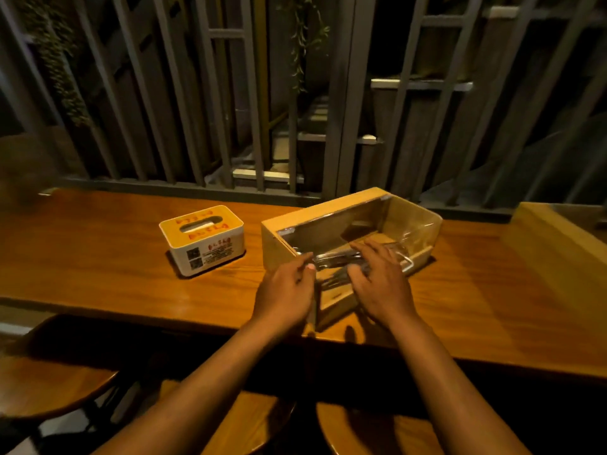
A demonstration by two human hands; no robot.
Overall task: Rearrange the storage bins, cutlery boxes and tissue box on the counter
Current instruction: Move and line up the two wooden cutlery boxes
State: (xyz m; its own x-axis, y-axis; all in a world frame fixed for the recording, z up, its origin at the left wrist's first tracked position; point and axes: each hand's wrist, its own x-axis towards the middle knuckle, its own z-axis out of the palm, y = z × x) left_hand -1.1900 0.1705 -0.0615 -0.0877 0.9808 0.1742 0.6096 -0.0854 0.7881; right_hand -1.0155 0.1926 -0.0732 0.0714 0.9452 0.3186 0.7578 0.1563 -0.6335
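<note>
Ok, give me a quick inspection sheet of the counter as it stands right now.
Surface: wooden counter, glossy, along a slatted metal railing.
Job's things: wooden cutlery box with a clear lid, set at an angle to the counter edge, metal cutlery inside; tissue box to its left, standing apart from it, slot upward.
Clutter: nothing seen.
Grippers: left hand at the cutlery box's near left corner; right hand spread over its near front; whether either grips cannot be told.
Cables: nothing seen.
Surroundings: wooden stools below the counter, hanging plants on the railing, another wooden box at far right.
</note>
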